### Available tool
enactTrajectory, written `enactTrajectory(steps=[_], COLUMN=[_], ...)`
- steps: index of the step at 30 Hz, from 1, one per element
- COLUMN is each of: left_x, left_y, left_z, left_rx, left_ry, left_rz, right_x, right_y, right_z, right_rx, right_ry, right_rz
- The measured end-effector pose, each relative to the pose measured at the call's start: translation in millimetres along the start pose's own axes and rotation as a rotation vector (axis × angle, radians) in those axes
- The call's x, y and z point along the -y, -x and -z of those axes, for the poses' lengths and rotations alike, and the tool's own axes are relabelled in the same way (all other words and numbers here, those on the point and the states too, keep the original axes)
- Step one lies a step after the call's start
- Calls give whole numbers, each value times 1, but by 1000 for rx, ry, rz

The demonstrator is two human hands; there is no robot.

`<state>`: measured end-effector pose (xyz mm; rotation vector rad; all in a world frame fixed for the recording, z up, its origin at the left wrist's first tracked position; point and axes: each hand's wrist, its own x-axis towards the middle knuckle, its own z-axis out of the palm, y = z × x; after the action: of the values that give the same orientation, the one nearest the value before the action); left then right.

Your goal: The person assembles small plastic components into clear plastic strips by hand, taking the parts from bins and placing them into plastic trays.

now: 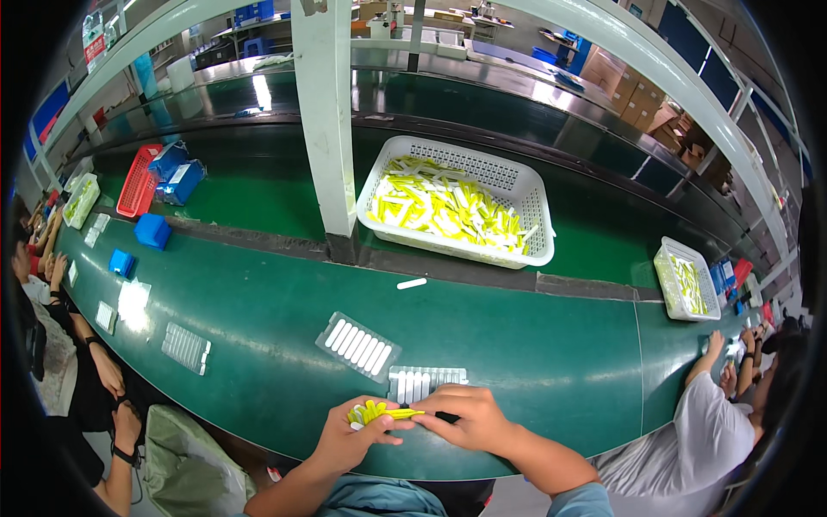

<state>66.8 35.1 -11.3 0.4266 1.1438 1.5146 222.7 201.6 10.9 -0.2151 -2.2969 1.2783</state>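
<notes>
My left hand (343,438), near the front edge of the green table, is closed round a bunch of slim yellow-and-white plastic sticks (369,414). Beside it, my right hand (469,417) pinches the end of one yellow stick (403,414) that lies across the left fingers. Just beyond the hands sits a clear blister tray (448,376) with white sticks in several slots, its near part hidden by my hands. Farther off and to the left, a second clear tray (357,346) holds a row of white sticks.
A white basket (457,248) heaped with yellow-and-white sticks stands past the table's dark back ledge, beside a white post (324,121). One loose white stick (412,283) lies before it. Another tray (185,348) rests to the left. Co-workers sit at both sides; a smaller basket (689,310) is at right.
</notes>
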Motion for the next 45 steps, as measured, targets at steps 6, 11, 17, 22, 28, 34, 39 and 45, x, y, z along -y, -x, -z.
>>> enactTrajectory(steps=[6,11,17,22,28,34,39,45], left_x=[-7,-15,-2,-8,-6,-13,-7,4], left_y=[4,7,8,5,6,3,-1,-4], left_z=[-4,-7,2,-7,-20,-10,-4,1], left_rx=[44,100,33,36,50,116,184,150], left_ry=[-76,-127,29,-50,-136,230,130,206], left_rz=[66,127,103,100,-65,333,376,325], right_x=[1,-3,-5,-6,-17,-7,-1,-5], right_y=[0,3,-2,-1,8,2,2,1], right_z=[1,-3,0,4,-1,11,10,4], right_rx=[31,-18,46,80,-8,81,141,119], right_ry=[-111,-70,14,-105,-424,-345,-213,-382], right_rz=[-98,-69,101,-8,-347,-167,-121,-182])
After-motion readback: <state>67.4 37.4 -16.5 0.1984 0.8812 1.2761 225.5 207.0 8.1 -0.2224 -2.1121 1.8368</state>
